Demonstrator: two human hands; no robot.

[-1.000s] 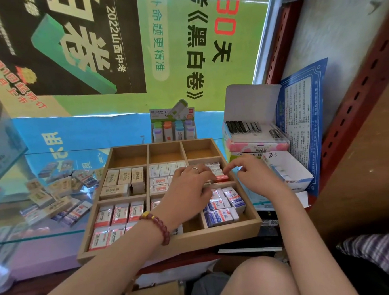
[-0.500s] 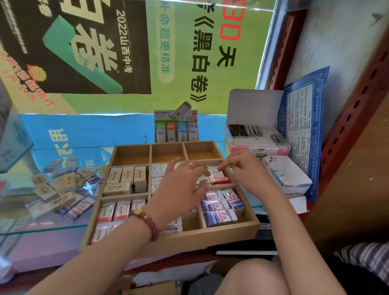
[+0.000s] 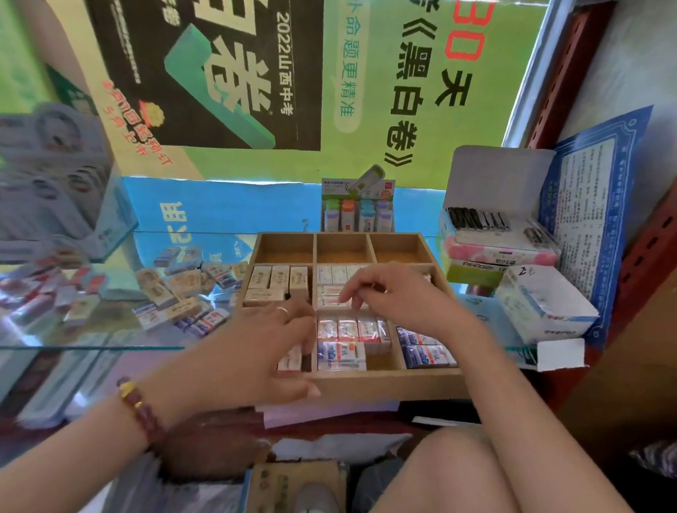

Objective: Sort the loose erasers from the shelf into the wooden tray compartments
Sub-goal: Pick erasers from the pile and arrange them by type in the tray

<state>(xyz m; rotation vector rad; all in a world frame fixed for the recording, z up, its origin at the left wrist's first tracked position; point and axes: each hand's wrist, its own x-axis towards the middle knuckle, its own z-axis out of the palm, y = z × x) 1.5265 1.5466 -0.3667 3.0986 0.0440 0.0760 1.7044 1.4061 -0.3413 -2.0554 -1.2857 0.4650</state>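
Now left hand (image 3: 263, 349) and right hand (image 3: 403, 295) reach into tray (image 3: 389, 381).

- One head view only, worn by the person, faced forward and tilted steeply down.
- Close range: wooden tray (image 3: 398, 384) sat centre frame, left hand (image 3: 263, 353) and right hand (image 3: 403, 295) over it, with forearms entering from the bottom edge.
- Wide-angle lens bowed the poster (image 3: 212, 84) across the top and the red upright (image 3: 561, 80) at upper right.
- Wearer's knee (image 3: 444, 481) filled the lower right.
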